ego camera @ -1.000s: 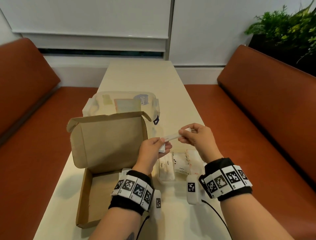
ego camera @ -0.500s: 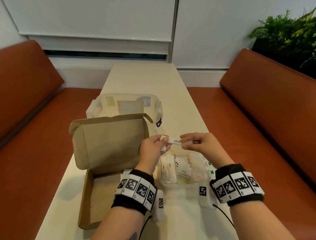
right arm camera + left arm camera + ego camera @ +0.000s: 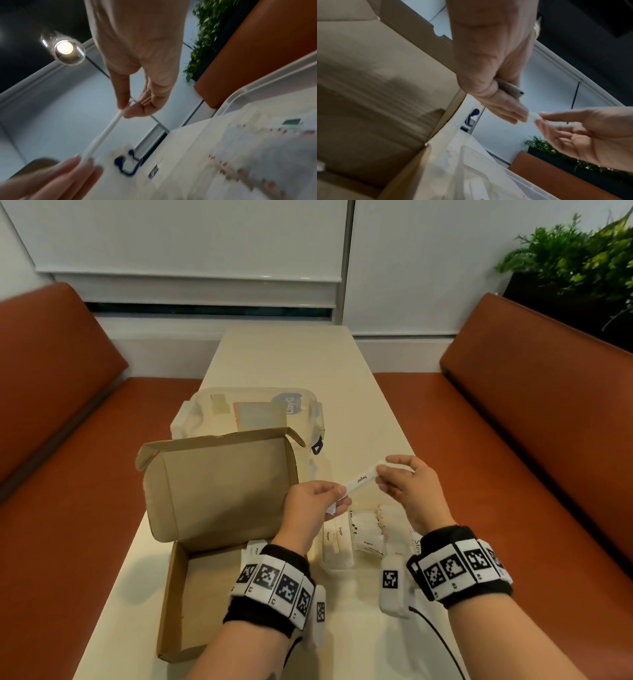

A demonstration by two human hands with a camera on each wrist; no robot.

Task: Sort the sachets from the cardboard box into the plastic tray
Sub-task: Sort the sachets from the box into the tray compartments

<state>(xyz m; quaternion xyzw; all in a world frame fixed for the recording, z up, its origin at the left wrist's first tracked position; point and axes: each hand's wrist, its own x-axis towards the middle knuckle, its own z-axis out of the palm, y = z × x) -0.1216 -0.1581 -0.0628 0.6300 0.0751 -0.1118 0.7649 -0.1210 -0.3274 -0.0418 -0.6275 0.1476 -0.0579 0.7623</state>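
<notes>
A thin white sugar stick sachet (image 3: 361, 479) hangs in the air between my two hands, above the table. My left hand (image 3: 337, 494) pinches its lower left end and also keeps another sachet (image 3: 508, 89) tucked under its curled fingers. My right hand (image 3: 382, 474) pinches the upper right end (image 3: 123, 111) between thumb and forefinger. Left of my hands stands the open cardboard box (image 3: 219, 491) with its lid up; a few white sachets (image 3: 255, 549) show in it by my left wrist. The clear plastic tray (image 3: 334, 563) lies under my hands with sorted sachets in it.
A clear lidded plastic container (image 3: 253, 412) stands behind the box. Orange benches (image 3: 513, 474) run along both sides of the narrow pale table (image 3: 291, 361). A green plant (image 3: 575, 261) sits at the back right. A black cable (image 3: 438, 635) trails from my right wrist.
The stick sachet has tilted: my right hand has lifted its end up and to the right. My left hand has kept hold of the lower end.
</notes>
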